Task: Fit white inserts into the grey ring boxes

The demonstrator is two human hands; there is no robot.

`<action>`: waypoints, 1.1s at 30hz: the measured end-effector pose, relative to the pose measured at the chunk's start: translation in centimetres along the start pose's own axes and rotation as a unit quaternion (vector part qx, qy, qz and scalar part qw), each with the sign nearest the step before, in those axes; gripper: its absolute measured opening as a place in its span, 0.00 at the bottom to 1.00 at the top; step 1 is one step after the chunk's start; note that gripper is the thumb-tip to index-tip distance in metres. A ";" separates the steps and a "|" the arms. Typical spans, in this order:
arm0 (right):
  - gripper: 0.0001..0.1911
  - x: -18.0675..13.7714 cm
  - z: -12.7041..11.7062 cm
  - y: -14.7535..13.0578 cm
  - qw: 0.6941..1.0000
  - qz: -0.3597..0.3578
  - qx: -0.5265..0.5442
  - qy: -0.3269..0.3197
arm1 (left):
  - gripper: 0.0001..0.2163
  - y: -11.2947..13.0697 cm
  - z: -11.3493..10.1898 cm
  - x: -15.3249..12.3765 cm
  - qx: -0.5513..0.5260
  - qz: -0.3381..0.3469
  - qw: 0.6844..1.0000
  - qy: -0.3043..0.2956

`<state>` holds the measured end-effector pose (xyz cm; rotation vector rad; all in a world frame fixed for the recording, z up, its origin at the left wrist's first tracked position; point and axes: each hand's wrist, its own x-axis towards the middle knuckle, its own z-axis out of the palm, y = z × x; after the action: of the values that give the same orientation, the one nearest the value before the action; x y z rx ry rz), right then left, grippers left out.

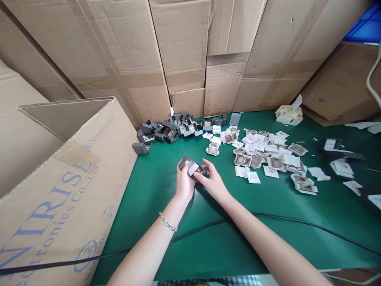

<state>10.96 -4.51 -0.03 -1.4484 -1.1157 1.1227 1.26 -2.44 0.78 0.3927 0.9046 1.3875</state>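
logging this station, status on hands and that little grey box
Left hand and right hand both grip small grey box, open, white insert showing. Held above green table. Black cable crosses beneath the forearms.

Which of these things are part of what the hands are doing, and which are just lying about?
In hand:
left hand
right hand
small grey box, held by both
grey box pile
white inserts

Lying about:
big carton
black cable
cardboard wall
blue crate
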 end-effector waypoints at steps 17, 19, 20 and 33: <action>0.23 1.6 -6.7 -3.3 0.995 -0.079 -0.042 0.043 | 0.31 0.8 -0.5 -0.9 0.185 -0.139 0.933 -0.275; 0.20 1.3 -6.6 -3.4 0.991 -0.084 -0.101 0.012 | 0.29 0.7 -0.6 -0.9 0.208 -0.155 0.924 -0.282; 0.19 1.1 -6.3 -3.4 0.989 -0.085 -0.120 -0.010 | 0.28 0.6 -0.6 -0.9 0.232 -0.157 0.917 -0.284; 0.32 2.5 -4.8 -3.1 0.996 -0.044 -0.032 -0.066 | 0.16 1.7 -0.6 1.1 0.155 -0.073 0.981 -0.091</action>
<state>15.77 -2.36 3.33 -1.3754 -1.3058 1.1421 -0.41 -1.23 1.26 0.6657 0.9800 1.0588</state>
